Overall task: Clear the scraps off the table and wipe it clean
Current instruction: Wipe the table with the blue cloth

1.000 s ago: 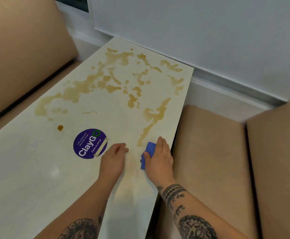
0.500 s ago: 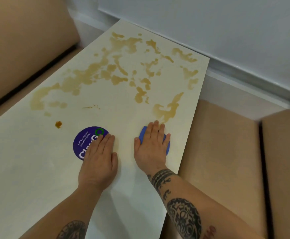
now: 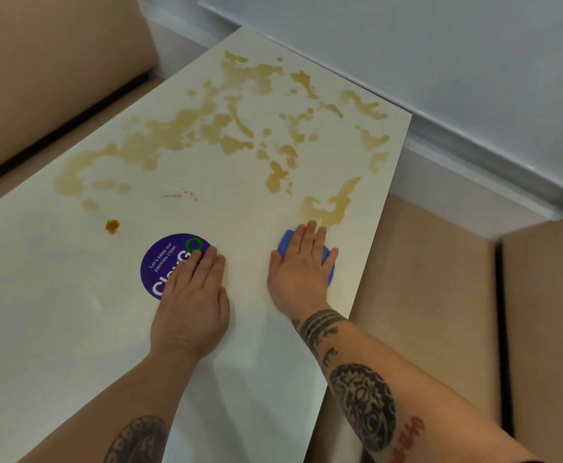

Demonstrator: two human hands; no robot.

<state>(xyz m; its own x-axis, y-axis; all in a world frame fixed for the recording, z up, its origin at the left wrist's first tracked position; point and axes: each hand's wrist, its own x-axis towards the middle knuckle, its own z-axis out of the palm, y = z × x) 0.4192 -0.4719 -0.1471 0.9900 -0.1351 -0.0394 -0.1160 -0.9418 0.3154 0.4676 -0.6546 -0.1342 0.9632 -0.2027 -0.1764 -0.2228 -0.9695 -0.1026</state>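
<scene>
The pale bench (image 3: pixel 73 329) carried a wide brown spill (image 3: pixel 206 135) across its far half, and one dark blob (image 3: pixel 112 226) nearer. The left hand (image 3: pixel 191 302) lay flat, fingers straight, partly over a purple sticker (image 3: pixel 163 262). The right hand (image 3: pixel 302 272) pressed flat on a blue cloth (image 3: pixel 329 262) just short of the nearest stain. One small cloth could merely smear so much liquid, or push it off the close right edge. Half a second before, both hands lay much the same.

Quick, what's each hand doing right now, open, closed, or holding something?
Left hand: open, flat on the table, fingers partly covering the purple sticker.
Right hand: open, straight fingers pressing the blue cloth onto the table.
</scene>
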